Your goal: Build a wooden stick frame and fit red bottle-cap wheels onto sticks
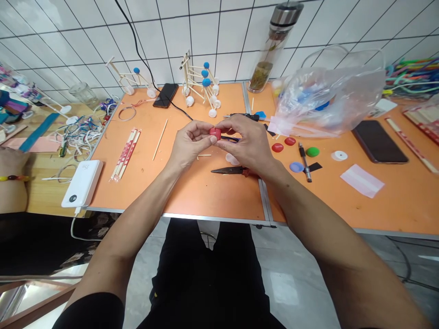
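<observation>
Above the middle of the orange table (192,192), my left hand (188,144) pinches a small red bottle cap (215,133) between thumb and fingertips. My right hand (248,141) closes on the same cap from the other side, its thumb and fingers meeting those of the left. Fingers cover part of the cap, so I cannot tell whether it is one piece or two. Just below my right hand lie scissors (228,170), their handle partly hidden, and some whitish caps (232,158). A dark tool (245,117) lies behind that hand.
Stick-and-cap models (202,84) stand by the tiled wall, near a phone (166,95) and a glass bottle (270,55). Wrapped chopsticks (126,154) and a power bank (82,183) are left. Rightward lie a plastic bag (329,96), red caps (277,147) and a pen (304,162). Another person's arm (13,183) shows far left.
</observation>
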Demonstrator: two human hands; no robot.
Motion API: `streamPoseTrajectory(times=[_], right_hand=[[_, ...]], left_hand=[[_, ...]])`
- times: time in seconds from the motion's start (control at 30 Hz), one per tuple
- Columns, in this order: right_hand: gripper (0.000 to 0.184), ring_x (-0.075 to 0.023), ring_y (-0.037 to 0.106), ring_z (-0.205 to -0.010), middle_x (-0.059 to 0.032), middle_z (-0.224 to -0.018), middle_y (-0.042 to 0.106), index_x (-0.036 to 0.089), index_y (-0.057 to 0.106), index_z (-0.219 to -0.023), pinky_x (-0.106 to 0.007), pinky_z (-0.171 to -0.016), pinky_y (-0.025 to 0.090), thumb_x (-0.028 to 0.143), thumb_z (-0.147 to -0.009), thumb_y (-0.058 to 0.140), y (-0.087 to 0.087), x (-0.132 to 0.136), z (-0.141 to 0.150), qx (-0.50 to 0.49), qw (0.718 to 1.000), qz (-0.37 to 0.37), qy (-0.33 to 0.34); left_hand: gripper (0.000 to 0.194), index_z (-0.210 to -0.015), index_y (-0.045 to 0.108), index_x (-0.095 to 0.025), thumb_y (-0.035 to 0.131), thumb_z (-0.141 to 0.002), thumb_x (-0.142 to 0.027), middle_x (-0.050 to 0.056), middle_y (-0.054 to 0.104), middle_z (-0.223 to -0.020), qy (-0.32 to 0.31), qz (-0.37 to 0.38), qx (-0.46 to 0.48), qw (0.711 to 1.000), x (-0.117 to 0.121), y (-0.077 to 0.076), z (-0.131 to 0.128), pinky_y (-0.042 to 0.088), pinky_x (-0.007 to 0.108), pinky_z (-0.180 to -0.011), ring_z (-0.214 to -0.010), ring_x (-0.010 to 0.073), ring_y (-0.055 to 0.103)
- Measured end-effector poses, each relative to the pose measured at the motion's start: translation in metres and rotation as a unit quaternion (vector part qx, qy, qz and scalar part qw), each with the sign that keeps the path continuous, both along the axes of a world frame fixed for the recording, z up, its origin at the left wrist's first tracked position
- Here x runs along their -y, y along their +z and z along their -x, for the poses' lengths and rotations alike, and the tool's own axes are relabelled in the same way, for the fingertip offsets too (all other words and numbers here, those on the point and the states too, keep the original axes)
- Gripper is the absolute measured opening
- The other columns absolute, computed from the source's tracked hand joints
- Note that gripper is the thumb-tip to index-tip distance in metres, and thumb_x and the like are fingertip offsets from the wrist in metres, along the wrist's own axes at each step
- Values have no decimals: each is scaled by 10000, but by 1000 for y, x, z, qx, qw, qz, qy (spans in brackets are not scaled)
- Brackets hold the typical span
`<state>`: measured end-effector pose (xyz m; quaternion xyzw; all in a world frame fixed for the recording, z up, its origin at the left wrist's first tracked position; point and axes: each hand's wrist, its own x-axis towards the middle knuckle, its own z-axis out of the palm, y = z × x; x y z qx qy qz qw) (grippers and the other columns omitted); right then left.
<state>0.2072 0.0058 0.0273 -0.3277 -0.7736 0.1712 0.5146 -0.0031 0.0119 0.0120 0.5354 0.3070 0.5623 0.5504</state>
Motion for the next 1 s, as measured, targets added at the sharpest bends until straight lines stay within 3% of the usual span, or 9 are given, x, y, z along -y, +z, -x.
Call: streamPoseTrajectory(times=[0.5, 0.7, 0.87, 1.0], right_hand=[[129, -292, 835, -1050, -53, -1128, 913, 287, 889, -1129, -463, -976, 644, 396, -1069, 852, -10, -5, -4, 43, 998, -54, -11], [155, -278, 838, -990, -36, -1080, 905, 276, 896, -1107, -448, -943, 680, 325, -961, 885, -6, -4, -5, 2, 1000, -23, -14], [174, -289, 854, -1025, -42, -1100, 911, 272, 899, -1112, -478, -992, 700, 317, -945, 874, -6, -3, -3, -5, 1000, -1, -19], [164, -286, 862, -1031, -33, -1104, 922, 282, 906, -1095, -482, -1003, 707, 322, -936, 908, -7, -1, -1, -30, 999, 13, -5]], left_hand=[[642, -950, 837, -216, 1258, -512, -423, -4, 914, -910, -13, 55, 35, 998, 4, 6, -3, 703, 238, -816, -790, 123, 848], [585, -1002, 844, -215, 1150, -728, -632, -1, 902, -933, -38, 88, 42, 995, 6, 9, 0, 744, 279, -878, -846, 144, 875], [585, -1020, 826, -227, 1201, -672, -512, -27, 892, -883, -68, 140, 59, 986, 4, 8, 6, 747, 263, -836, -795, 150, 880], [500, -1005, 792, -214, 1180, -737, -381, -15, 907, -931, -93, 190, 88, 973, 4, 9, 9, 736, 245, -817, -819, 148, 888]])
